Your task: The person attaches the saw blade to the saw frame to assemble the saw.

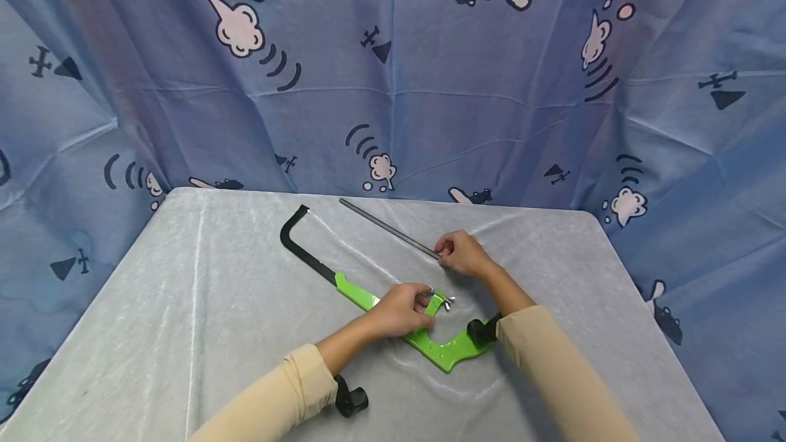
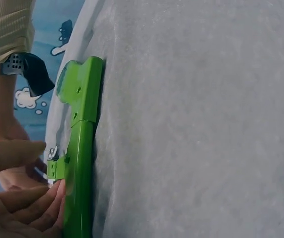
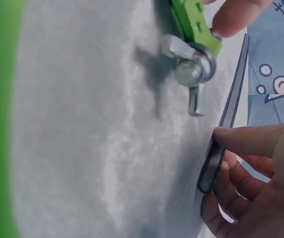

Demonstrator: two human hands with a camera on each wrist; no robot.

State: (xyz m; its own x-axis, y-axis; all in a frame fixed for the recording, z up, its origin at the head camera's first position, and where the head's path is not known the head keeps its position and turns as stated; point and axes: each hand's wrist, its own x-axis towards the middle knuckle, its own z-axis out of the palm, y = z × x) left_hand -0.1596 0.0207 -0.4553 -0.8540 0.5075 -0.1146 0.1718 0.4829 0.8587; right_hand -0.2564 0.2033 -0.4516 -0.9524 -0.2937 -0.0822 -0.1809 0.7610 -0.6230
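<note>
A hacksaw frame (image 1: 356,293) lies on the table, its front arm black and its handle end bright green. A metal wing nut (image 1: 449,303) sits on the short green post near the handle; the right wrist view shows this wing nut (image 3: 189,69) close up. My left hand (image 1: 402,309) grips the frame by that post, its fingers partly hidden behind the green bar (image 2: 80,173) in the left wrist view. My right hand (image 1: 463,253) pinches the near end of a long grey hacksaw blade (image 1: 387,227), which is apart from the frame.
A pale grey cloth covers the table (image 1: 245,333). Behind and beside it hangs a blue patterned curtain (image 1: 393,87). Black wrist mounts (image 1: 351,398) are on both sleeves, the right one overlapping the saw handle (image 1: 454,350) in the head view.
</note>
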